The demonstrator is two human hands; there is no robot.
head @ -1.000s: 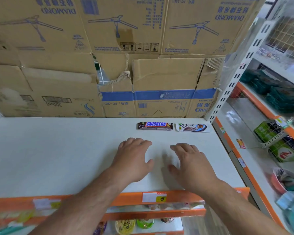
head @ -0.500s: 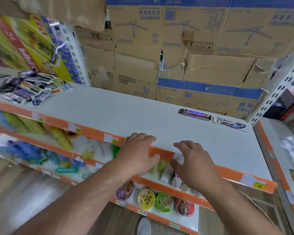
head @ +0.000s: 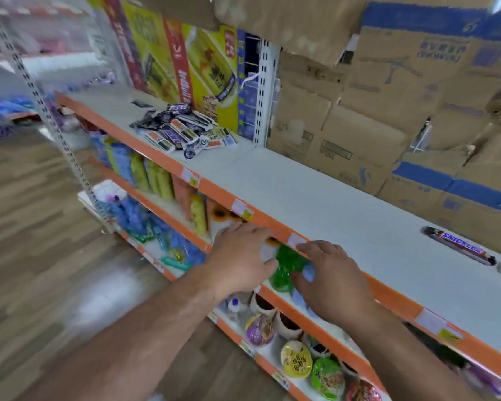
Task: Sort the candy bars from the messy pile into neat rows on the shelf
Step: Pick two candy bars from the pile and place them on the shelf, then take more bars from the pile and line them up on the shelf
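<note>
Head view, somewhat blurred. Left hand (head: 240,256) and right hand (head: 330,282): both empty, fingers loose and spread, side by side before the orange lip of the shelf (head: 315,192). Risk, as judged: the pile of candy bars (head: 180,130), far left on the shelf top, lies close to the near edge, so a sweeping grab could push slick, overlapping wrappers over the lip to the floor. Appearance: dark, purple and white-orange wrappers, heaped crosswise. One Snickers bar (head: 459,246) lies alone at right, well apart.
</note>
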